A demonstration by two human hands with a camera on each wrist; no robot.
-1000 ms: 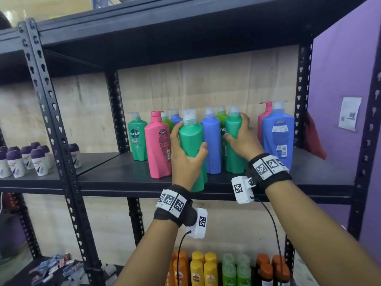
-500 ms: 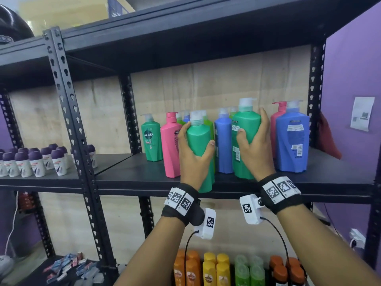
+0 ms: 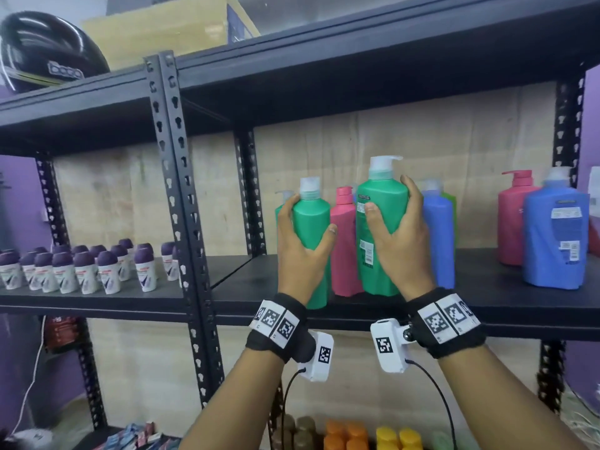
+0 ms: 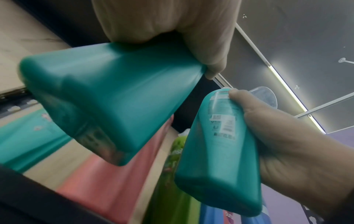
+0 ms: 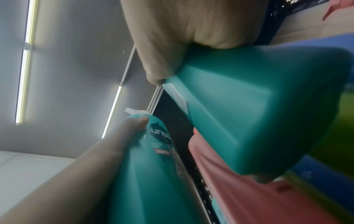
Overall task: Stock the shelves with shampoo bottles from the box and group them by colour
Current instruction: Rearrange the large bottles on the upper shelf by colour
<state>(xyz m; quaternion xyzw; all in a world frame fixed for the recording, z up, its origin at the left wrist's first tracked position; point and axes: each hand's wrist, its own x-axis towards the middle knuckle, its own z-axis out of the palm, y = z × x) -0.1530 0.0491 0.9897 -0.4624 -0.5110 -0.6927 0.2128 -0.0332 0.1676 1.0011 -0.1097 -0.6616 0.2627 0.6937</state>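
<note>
My left hand (image 3: 303,251) grips a plain green shampoo bottle (image 3: 312,232) and holds it off the black shelf (image 3: 487,302), in front of another green bottle (image 3: 280,211). My right hand (image 3: 401,241) grips a taller green pump bottle (image 3: 383,219), label towards me, just right of a pink bottle (image 3: 344,241). Both wrist views show the bottle bases in the air: the left hand's bottle (image 4: 114,98) (image 5: 153,166) and the right hand's bottle (image 4: 220,151) (image 5: 258,113). A blue bottle (image 3: 438,235) with a light-green bottle (image 3: 450,203) behind it stands to the right.
At the shelf's right end stand a pink pump bottle (image 3: 514,222) and a large blue bottle (image 3: 555,241). Purple-capped roll-ons (image 3: 81,271) fill the left bay beyond the upright post (image 3: 181,190). A helmet (image 3: 48,53) and cardboard box (image 3: 162,27) sit on top. Orange bottles (image 3: 347,433) and yellow bottles (image 3: 396,436) stand below.
Both hands have carried their green bottles to the left. The left bottle went from right of the pink bottle to its left; the right bottle came out from among the blue ones.
</note>
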